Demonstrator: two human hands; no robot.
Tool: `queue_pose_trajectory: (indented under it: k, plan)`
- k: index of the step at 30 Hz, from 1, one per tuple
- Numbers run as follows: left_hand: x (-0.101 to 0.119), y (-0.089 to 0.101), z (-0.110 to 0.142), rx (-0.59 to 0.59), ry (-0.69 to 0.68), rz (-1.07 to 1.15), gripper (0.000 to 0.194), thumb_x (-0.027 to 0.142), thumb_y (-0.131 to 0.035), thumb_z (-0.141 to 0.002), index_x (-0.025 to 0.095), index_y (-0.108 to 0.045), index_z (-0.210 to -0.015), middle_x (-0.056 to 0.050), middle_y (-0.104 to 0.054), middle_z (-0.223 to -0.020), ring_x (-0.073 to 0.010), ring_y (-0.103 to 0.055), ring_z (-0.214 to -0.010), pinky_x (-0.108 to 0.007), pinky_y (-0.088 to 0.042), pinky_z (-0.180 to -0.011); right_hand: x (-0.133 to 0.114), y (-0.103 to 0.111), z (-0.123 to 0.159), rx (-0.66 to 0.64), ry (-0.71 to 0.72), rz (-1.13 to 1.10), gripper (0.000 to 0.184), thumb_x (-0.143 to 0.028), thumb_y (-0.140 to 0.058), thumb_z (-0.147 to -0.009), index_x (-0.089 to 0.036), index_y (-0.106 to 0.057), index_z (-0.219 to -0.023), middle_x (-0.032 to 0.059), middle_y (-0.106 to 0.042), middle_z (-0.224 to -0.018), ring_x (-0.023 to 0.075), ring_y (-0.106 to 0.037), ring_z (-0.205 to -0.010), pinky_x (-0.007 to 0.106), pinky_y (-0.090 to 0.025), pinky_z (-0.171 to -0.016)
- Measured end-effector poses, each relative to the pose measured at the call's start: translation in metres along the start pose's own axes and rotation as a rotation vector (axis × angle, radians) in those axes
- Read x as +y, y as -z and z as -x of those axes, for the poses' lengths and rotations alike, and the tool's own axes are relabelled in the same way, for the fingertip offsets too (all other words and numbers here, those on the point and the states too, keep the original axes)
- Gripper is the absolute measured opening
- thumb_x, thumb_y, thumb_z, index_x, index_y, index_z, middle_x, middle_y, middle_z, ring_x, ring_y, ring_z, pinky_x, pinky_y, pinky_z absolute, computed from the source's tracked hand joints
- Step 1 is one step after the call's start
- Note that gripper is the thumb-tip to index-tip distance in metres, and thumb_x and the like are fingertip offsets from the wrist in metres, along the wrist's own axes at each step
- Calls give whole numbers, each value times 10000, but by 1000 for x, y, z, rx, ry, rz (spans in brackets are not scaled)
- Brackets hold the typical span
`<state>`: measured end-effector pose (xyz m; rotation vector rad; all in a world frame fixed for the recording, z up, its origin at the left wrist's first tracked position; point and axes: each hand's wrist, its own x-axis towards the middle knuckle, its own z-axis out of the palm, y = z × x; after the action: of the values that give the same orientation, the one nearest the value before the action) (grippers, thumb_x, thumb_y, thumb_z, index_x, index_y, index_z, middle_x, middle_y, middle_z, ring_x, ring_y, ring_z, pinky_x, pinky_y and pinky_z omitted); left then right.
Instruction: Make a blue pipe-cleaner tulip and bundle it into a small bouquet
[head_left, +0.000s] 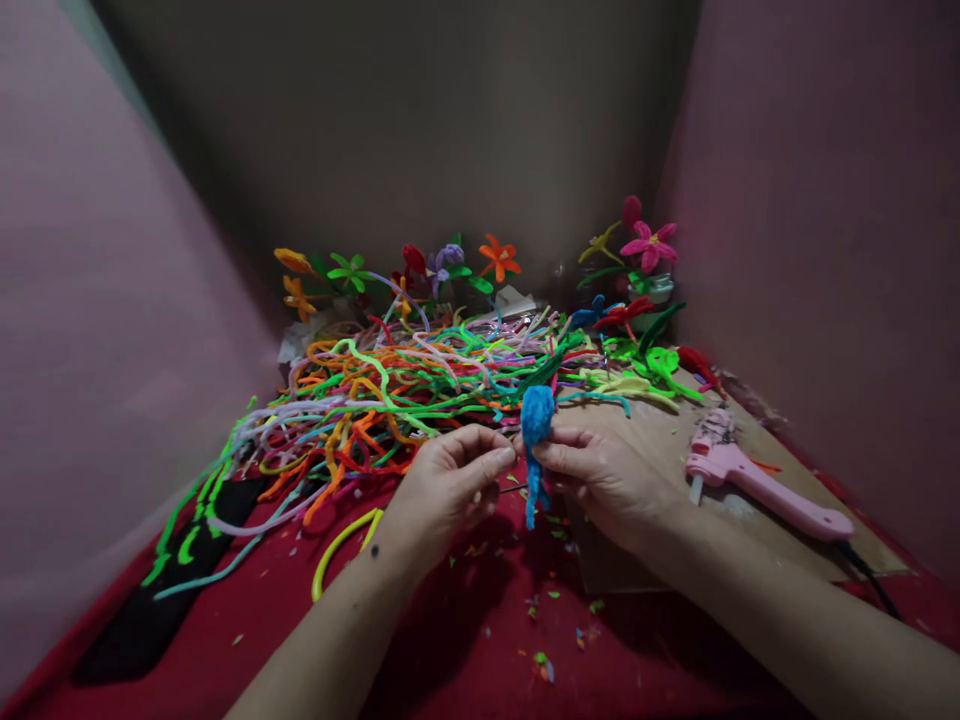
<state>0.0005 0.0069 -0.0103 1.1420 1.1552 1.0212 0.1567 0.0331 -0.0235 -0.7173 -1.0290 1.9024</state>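
My right hand (pixel 589 460) pinches a blue fuzzy pipe-cleaner piece (pixel 537 415) between thumb and fingers. The piece has a rounded, folded top and loose tails hanging below. To its left, my left hand (pixel 466 470) is closed with thumb against forefinger, close to the fingers of the right. What it pinches, if anything, is too small to make out. A thin dark line, perhaps a wire, shows just under the left fingertips. Both hands are held above the red cloth (pixel 450 640).
A big heap of coloured pipe cleaners (pixel 390 370) spreads behind the hands. Pipe-cleaner flowers (pixel 499 258) stand at the back. On a cardboard sheet (pixel 637 425) at right lies a pink glue gun (pixel 765 485) with its cord. Yellow scissor-like handles (pixel 330 550) and fuzzy scraps lie on the cloth.
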Motion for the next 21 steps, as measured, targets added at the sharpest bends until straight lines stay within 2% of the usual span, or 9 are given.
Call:
queue_pose_trajectory:
  k: [3, 7, 9, 12, 15, 18, 21]
  plan:
    - [-6, -6, -1, -88, 90, 152, 235, 323, -651, -736, 154, -617, -896, 58, -478, -506, -29, -372, -348, -157, -227, -338, 3, 1, 0, -17, 41, -58, 222, -294, -770, -585, -159, -688, -740, 3, -634, -732, 120, -545, -704, 233, -413, -661]
    - [-10, -12, -2, -193, 151, 236, 244, 306, -642, -732, 134, -625, -905, 31, -527, -528, -25, -349, -321, -156, -216, -311, 10, 3, -1, -29, 30, -37, 292, -346, -749, -615, -160, -690, -831, 18, -648, -747, 119, -542, -631, 237, -398, -583]
    - [-9, -16, -1, -168, 151, 197, 212, 321, -635, -735, 126, -625, -817, 19, -544, -545, -11, -321, -314, -153, -191, -309, 13, 3, -1, -18, 37, -33, 323, -364, -740, -624, -156, -685, -865, 25, -651, -739, 122, -546, -608, 231, -388, -544]
    - [-7, -22, 2, -48, 95, 26, 237, 353, -622, -739, 129, -587, -670, 42, -492, -467, -16, -321, -300, -155, -179, -305, 16, 2, -1, 5, 68, -49, 328, -377, -731, -634, -150, -684, -866, 36, -660, -760, 143, -573, -645, 235, -403, -541]
    - [-5, -25, 4, 17, 61, -77, 268, 374, -618, -733, 142, -546, -619, 67, -431, -425, -21, -303, -287, -159, -193, -302, 17, 1, 0, 9, 102, -56, 279, -357, -717, -662, -143, -692, -840, 41, -667, -797, 154, -587, -706, 261, -436, -631]
    - [-4, -22, 4, -12, 111, -56, 271, 359, -620, -730, 137, -535, -599, 57, -446, -443, -15, -287, -297, -157, -186, -310, 17, 3, 1, -20, 125, -55, 233, -321, -714, -676, -142, -703, -825, 41, -667, -824, 161, -589, -771, 286, -435, -741]
    - [-6, -15, 3, -79, 154, 1, 269, 347, -631, -726, 132, -535, -595, 45, -470, -458, -11, -279, -301, -159, -171, -314, 16, 4, 2, -73, 65, -49, 240, -329, -723, -667, -144, -710, -819, 36, -664, -794, 163, -590, -745, 300, -437, -734]
